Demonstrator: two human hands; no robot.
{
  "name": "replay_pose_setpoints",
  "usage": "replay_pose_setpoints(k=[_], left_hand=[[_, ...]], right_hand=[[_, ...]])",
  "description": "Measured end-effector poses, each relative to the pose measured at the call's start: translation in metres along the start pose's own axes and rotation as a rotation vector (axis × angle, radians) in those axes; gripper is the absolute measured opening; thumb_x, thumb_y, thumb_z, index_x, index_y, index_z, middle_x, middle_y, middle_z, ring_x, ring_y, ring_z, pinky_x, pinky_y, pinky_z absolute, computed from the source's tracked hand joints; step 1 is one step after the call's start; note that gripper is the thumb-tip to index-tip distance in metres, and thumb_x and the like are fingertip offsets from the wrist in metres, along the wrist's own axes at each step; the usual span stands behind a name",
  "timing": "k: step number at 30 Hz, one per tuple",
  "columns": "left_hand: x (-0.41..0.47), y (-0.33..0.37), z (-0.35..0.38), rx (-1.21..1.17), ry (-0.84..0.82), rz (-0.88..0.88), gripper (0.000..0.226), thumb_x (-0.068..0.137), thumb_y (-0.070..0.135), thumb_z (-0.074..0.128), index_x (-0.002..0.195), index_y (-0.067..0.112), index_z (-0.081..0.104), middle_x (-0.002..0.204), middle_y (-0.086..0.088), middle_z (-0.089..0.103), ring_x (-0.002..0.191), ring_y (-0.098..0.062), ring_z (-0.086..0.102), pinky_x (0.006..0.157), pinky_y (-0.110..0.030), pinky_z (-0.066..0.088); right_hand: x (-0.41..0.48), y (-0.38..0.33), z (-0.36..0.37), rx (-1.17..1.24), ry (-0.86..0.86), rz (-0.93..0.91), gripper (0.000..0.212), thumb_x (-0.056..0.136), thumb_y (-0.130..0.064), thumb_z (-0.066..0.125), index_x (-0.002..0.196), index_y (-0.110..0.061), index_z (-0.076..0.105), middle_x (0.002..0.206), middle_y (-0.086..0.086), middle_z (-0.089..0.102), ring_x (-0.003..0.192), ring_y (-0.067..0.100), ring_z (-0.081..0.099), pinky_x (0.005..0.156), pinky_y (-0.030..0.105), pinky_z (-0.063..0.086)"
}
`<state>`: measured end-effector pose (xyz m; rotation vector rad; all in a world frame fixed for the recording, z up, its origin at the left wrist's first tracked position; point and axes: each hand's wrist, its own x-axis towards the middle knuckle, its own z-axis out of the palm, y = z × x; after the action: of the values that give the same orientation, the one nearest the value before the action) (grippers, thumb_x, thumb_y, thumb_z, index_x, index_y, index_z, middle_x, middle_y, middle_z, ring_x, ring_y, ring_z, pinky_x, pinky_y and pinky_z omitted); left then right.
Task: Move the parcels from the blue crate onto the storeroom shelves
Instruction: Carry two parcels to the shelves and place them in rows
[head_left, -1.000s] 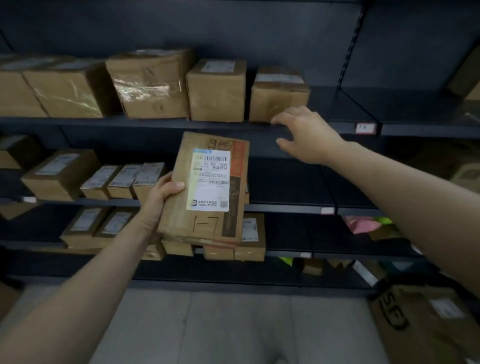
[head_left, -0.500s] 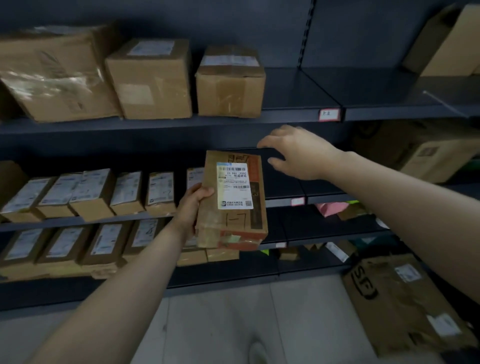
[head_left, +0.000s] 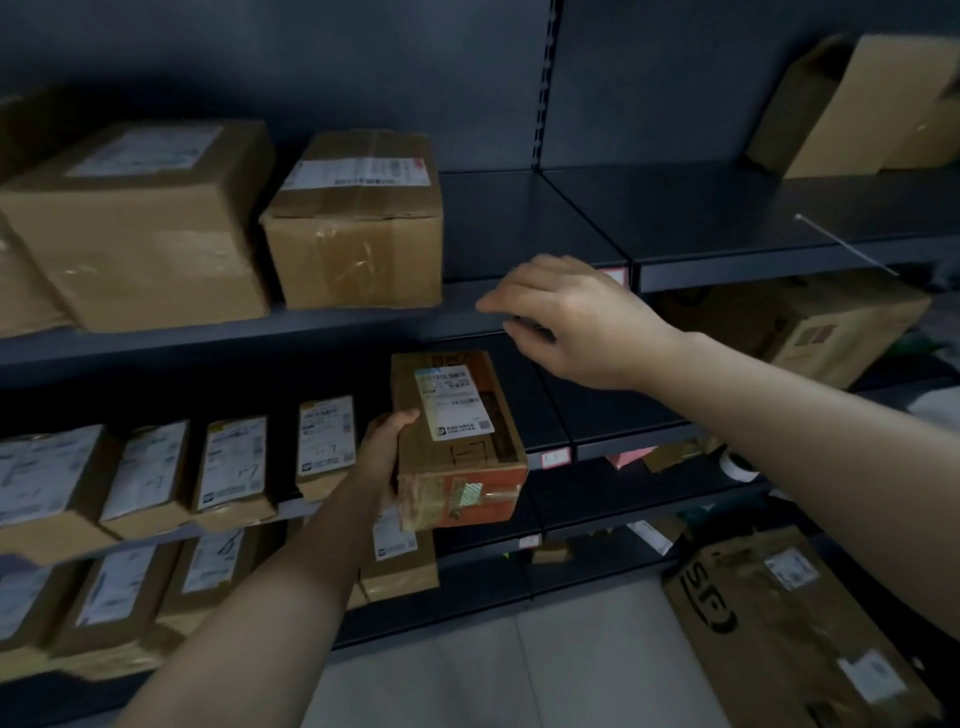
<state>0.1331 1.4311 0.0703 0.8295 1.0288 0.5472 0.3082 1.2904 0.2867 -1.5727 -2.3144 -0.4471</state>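
My left hand (head_left: 383, 451) grips a small brown cardboard parcel (head_left: 457, 441) by its left side. The parcel has a white label on top and an orange taped end toward me. It is held in the air at the height of the second shelf (head_left: 613, 410). My right hand (head_left: 571, 317) hovers above and right of the parcel, in front of the upper shelf's front edge (head_left: 363, 319), fingers relaxed and holding nothing. The blue crate is out of view.
Two large boxes (head_left: 358, 223) (head_left: 140, 223) stand on the upper shelf left of a bare stretch. A row of small labelled parcels (head_left: 234, 467) fills the second shelf's left part. A big SF box (head_left: 789, 618) lies on the floor at right.
The view has swung right and closer to the shelves. My left hand has tilted the parcel flatter and carried it toward the second shelf. My right hand stays raised near the upper shelf's edge.
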Motion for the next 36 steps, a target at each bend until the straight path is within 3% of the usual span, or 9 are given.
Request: replay_pose_setpoints(k=[7, 10, 15, 18, 21, 26, 30, 33, 36], left_hand=[[0.030, -0.002, -0.004, -0.019, 0.009, -0.045, 0.041, 0.087, 0.038, 0.061, 0.118, 0.012, 0.062, 0.110, -0.019, 0.069, 0.101, -0.036, 0.066, 0.082, -0.048, 0.055], [0.035, 0.001, -0.004, -0.024, 0.022, -0.041, 0.037, 0.089, 0.036, 0.060, 0.116, 0.012, 0.062, 0.109, -0.019, 0.068, 0.100, -0.036, 0.066, 0.075, -0.043, 0.055], [0.045, -0.003, -0.011, -0.015, 0.142, 0.023, 0.060, 0.080, 0.033, 0.074, 0.131, 0.012, 0.052, 0.112, -0.015, 0.068, 0.096, -0.032, 0.068, 0.070, -0.042, 0.058], [0.036, 0.009, -0.002, 0.119, 0.207, 0.078, 0.069, 0.083, 0.028, 0.073, 0.141, 0.010, 0.040, 0.127, -0.016, 0.060, 0.107, -0.032, 0.063, 0.087, -0.044, 0.054], [0.010, 0.030, 0.009, 0.399, 0.273, 0.192, 0.077, 0.088, 0.023, 0.068, 0.148, 0.006, 0.024, 0.144, -0.016, 0.043, 0.124, -0.032, 0.049, 0.092, -0.031, 0.044], [-0.066, 0.069, 0.018, 0.940, 0.245, 0.492, 0.054, 0.091, 0.018, 0.062, 0.139, 0.007, 0.041, 0.138, -0.015, 0.038, 0.121, -0.028, 0.047, 0.087, -0.021, 0.037], [-0.139, 0.107, 0.020, 1.215, 0.247, 0.696, 0.045, 0.091, 0.022, 0.061, 0.134, 0.015, 0.050, 0.135, -0.007, 0.045, 0.115, -0.024, 0.053, 0.091, -0.030, 0.046], [-0.187, 0.134, 0.015, 1.370, 0.422, 0.957, 0.035, 0.090, 0.021, 0.059, 0.125, 0.014, 0.053, 0.126, -0.007, 0.051, 0.107, -0.027, 0.056, 0.083, -0.037, 0.049], [-0.214, 0.161, -0.001, 1.449, 0.649, 1.130, 0.038, 0.086, 0.019, 0.063, 0.122, 0.010, 0.054, 0.118, -0.013, 0.051, 0.108, -0.033, 0.050, 0.087, -0.043, 0.044]], right_hand=[[0.003, 0.017, 0.017, 0.050, 0.060, -0.053, 0.029, 0.091, -0.013, 0.051, 0.114, -0.004, 0.067, 0.105, 0.014, 0.065, 0.092, 0.033, 0.062, 0.071, 0.049, 0.053], [0.003, 0.024, 0.022, 0.057, 0.075, -0.061, 0.027, 0.091, -0.011, 0.053, 0.114, -0.003, 0.066, 0.109, 0.016, 0.063, 0.094, 0.032, 0.061, 0.071, 0.048, 0.054], [0.005, 0.028, 0.029, 0.093, 0.149, -0.082, 0.026, 0.092, -0.009, 0.054, 0.114, -0.001, 0.066, 0.110, 0.016, 0.062, 0.095, 0.030, 0.061, 0.073, 0.046, 0.054], [0.010, 0.023, 0.029, 0.101, 0.185, -0.087, 0.026, 0.092, -0.007, 0.056, 0.115, -0.001, 0.066, 0.110, 0.016, 0.063, 0.096, 0.030, 0.061, 0.074, 0.045, 0.053], [0.018, 0.012, 0.024, 0.098, 0.244, -0.100, 0.026, 0.091, -0.006, 0.057, 0.115, 0.000, 0.066, 0.108, 0.016, 0.064, 0.096, 0.031, 0.061, 0.075, 0.045, 0.053], [0.038, -0.011, 0.006, 0.026, 0.368, -0.093, 0.028, 0.090, -0.011, 0.058, 0.114, 0.000, 0.066, 0.109, 0.016, 0.065, 0.099, 0.033, 0.060, 0.081, 0.043, 0.052], [0.057, -0.031, -0.005, -0.032, 0.390, -0.047, 0.035, 0.086, -0.020, 0.059, 0.116, -0.002, 0.064, 0.113, 0.016, 0.062, 0.103, 0.036, 0.057, 0.082, 0.049, 0.050], [0.070, -0.041, -0.006, -0.085, 0.331, 0.043, 0.047, 0.083, -0.028, 0.066, 0.123, -0.004, 0.060, 0.122, 0.017, 0.058, 0.112, 0.038, 0.051, 0.087, 0.051, 0.046], [0.083, -0.049, -0.006, -0.120, 0.232, 0.095, 0.060, 0.080, -0.031, 0.074, 0.131, -0.006, 0.055, 0.133, 0.018, 0.051, 0.123, 0.040, 0.042, 0.094, 0.054, 0.039]])
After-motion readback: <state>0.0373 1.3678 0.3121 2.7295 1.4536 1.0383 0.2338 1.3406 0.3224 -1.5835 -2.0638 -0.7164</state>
